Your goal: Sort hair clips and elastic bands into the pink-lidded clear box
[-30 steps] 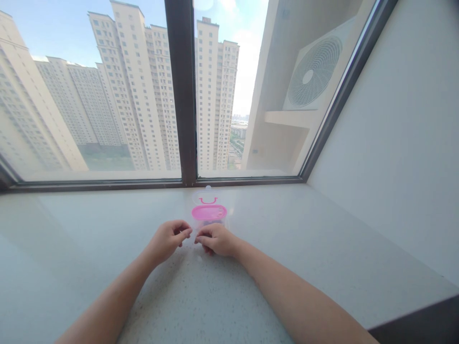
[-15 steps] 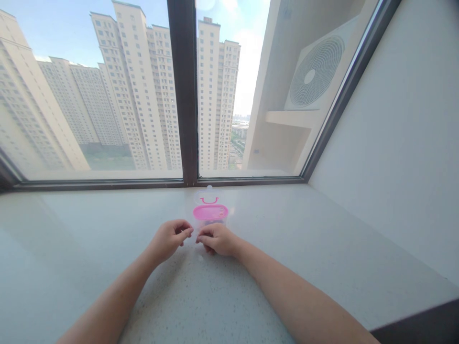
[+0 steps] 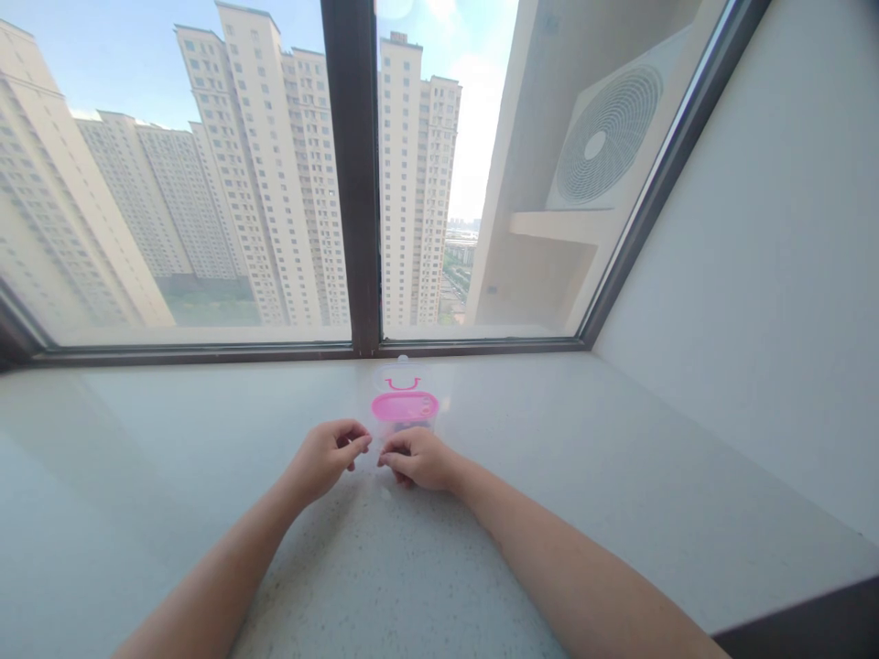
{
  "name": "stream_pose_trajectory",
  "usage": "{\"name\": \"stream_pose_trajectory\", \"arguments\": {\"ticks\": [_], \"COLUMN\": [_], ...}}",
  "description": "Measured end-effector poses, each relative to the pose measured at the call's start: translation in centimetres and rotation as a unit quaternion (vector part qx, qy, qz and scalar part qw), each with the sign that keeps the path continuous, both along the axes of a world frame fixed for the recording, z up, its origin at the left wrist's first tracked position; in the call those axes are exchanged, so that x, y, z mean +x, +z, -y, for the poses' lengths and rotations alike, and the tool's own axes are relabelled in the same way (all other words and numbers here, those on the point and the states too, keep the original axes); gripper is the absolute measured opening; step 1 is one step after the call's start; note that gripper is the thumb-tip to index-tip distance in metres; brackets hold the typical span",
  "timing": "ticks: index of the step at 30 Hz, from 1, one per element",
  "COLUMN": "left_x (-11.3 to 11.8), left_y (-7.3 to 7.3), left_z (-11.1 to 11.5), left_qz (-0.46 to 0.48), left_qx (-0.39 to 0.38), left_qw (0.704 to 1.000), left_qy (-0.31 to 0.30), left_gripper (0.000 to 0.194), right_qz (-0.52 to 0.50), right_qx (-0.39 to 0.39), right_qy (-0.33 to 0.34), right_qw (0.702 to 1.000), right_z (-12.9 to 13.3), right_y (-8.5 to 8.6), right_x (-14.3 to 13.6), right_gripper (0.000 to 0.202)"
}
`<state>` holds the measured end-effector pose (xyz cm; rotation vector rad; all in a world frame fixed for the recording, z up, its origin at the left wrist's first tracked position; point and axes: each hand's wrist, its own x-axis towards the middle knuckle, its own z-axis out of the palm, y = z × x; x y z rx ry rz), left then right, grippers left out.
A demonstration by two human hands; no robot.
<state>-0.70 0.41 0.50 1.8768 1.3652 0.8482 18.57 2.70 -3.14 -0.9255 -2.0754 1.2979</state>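
My left hand (image 3: 335,458) is closed in a pinch, thumb against the fingers. Opposite it, my right hand (image 3: 417,459) also pinches, its fingertips pointing down and left. A narrow gap separates the two sets of fingertips, and whatever they hold is too small to make out. Just behind the right hand stands a small clear plastic box (image 3: 405,407) with a pink oval rim; something dark shows low inside it, partly hidden by the hand. Its clear lid (image 3: 404,375), marked by a curved pink handle, lies behind the box towards the window.
Both forearms extend over a pale speckled windowsill (image 3: 385,567). A dark window frame (image 3: 288,351) borders its far side, with tall buildings outside. On the right rises a white wall (image 3: 755,302).
Both hands hold nearly the same pose, fingertips still close together. The whole view has shifted very slightly; the box and lid stay put on the sill.
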Motion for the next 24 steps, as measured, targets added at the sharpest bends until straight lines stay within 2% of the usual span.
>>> {"name": "stream_pose_trajectory", "arguments": {"ticks": [16, 24], "left_x": [0.36, 0.17], "left_y": [0.49, 0.13], "left_z": [0.29, 0.08], "left_qz": [0.019, 0.016], "left_qx": [-0.028, -0.014], "left_qw": [0.999, 1.0], "left_qy": [-0.001, -0.005], "left_gripper": [0.03, 0.027], "right_qz": [-0.022, -0.025], "right_qx": [-0.047, -0.032], "right_qy": [-0.002, 0.002], "right_qw": [0.999, 0.999], "right_z": [-0.2, -0.21], "right_y": [-0.21, -0.29], "right_x": [0.0, -0.04], "right_gripper": [0.018, 0.018]}}
